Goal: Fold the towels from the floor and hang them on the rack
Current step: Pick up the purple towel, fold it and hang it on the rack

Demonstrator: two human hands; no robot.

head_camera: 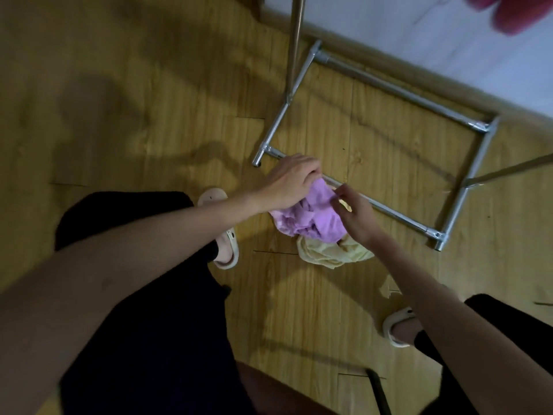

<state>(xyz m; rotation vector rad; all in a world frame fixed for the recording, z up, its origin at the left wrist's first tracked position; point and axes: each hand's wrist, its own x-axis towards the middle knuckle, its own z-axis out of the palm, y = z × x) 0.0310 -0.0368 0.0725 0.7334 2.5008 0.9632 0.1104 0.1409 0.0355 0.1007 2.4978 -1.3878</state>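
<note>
wood-plank floor (149, 85) was wide open on the left side, only shadows there. the metal rack base (398, 211) boxed in the right side, its far tube running along the white wall (419, 31), near tube just behind the hands. one upright pole (296, 40) rose at the frame's left end. something red, blurred, sat in the top right corner. no readable labels or writing anywhere. left hand (287, 184) was curled down over the purple towel (311, 217), gripping its top. right hand (357, 217) pinched the same towel's edge with fingertips. purple towel was bunched on the floor beside the near tube, lying partly on a crumpled pale yellow towel (329, 253). white slippers (224, 235) flanked the pile.
</note>
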